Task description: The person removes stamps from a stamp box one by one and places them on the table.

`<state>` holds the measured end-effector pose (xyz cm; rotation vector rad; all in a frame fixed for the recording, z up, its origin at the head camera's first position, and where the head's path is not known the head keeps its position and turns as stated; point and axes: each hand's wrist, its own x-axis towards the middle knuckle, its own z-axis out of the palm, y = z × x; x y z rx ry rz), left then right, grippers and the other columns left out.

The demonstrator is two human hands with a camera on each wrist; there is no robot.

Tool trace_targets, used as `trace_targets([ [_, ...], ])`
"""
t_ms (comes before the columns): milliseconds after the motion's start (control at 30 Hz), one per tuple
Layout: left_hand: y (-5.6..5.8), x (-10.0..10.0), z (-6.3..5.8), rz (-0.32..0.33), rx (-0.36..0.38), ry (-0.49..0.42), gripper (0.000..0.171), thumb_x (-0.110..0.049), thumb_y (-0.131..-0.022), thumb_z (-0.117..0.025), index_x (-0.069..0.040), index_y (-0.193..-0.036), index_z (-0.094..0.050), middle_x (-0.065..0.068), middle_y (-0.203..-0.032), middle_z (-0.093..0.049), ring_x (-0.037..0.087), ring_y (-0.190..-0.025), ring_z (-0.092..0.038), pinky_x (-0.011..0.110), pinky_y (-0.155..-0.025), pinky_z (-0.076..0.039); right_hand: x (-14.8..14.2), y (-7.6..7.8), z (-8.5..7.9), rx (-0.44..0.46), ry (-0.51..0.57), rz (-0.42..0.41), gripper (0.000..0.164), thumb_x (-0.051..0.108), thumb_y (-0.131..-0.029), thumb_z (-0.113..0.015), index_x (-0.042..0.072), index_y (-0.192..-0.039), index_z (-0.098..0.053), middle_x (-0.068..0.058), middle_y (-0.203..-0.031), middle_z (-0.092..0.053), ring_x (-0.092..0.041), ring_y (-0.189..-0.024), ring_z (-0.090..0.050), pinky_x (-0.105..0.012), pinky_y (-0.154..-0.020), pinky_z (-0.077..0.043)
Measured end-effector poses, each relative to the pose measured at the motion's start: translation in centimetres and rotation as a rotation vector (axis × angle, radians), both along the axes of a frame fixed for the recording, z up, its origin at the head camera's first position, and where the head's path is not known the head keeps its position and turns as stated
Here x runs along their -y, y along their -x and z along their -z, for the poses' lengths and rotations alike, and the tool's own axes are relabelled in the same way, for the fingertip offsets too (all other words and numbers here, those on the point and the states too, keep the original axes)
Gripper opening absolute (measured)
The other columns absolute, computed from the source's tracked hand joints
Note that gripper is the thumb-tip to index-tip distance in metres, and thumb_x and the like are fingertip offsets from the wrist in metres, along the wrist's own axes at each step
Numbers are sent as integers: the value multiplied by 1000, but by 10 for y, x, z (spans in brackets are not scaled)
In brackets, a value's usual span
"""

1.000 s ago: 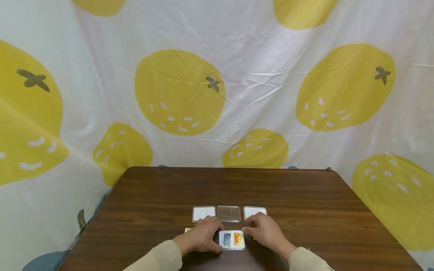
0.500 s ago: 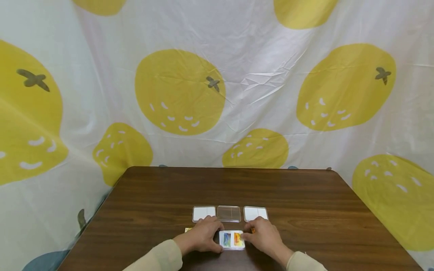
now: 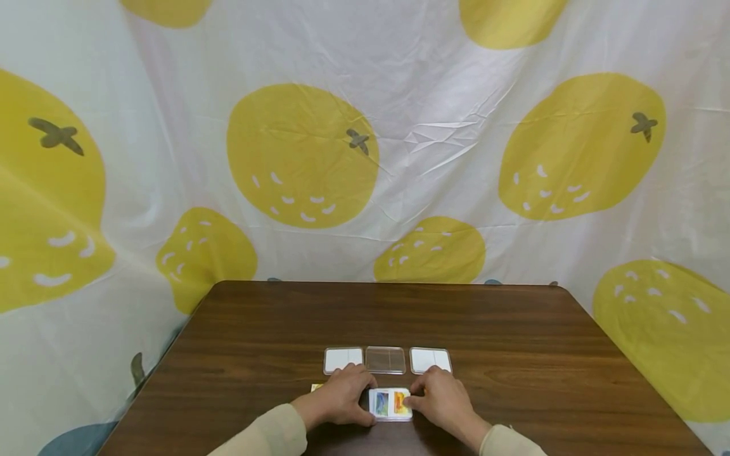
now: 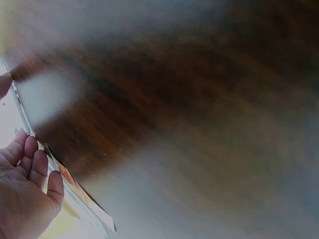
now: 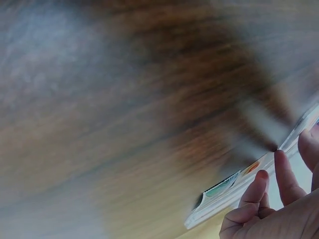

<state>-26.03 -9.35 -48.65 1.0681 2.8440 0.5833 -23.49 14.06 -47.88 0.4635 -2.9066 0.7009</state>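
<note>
A flat clear case (image 3: 390,415) lies near the table's front, its white insert bearing a blue-green picture (image 3: 382,403) and an orange-yellow picture (image 3: 398,401). My left hand (image 3: 342,396) holds the case's left side, thumb at the near corner and index finger at the far one. With thumb and index finger, my right hand (image 3: 445,396) grips its right side, the thumb beside the orange picture. Behind the left hand peeks a yellow card-like piece (image 3: 316,386), mostly hidden. In the right wrist view, a small green-edged piece (image 5: 222,186) lies along a pale edge near the fingers.
Beyond the hands three flat cases stand in a row: a left one with a white insert (image 3: 342,358), a see-through middle one (image 3: 385,359) and a right one with a white insert (image 3: 430,359). The brown wooden table (image 3: 513,329) meets a lemon-print cloth (image 3: 433,158).
My right hand has moved slightly left onto the case's right side. An orange bit that showed beside it is hidden now. My left hand and the case have stayed put.
</note>
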Motion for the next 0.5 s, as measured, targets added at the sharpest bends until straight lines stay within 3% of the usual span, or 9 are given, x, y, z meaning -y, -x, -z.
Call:
trace_targets([
  [500,-2,-1,-3,-11,-7,11,44,-41,-68,-85,-19,-99,-64,-11,-98,-54,8,-93,-47,29,-77,-37,3,1,-3,19,33,45,15,26,-71,-87,21,-73,-72,4,-85,-62,-15,-78,-57,-40,-63,-47],
])
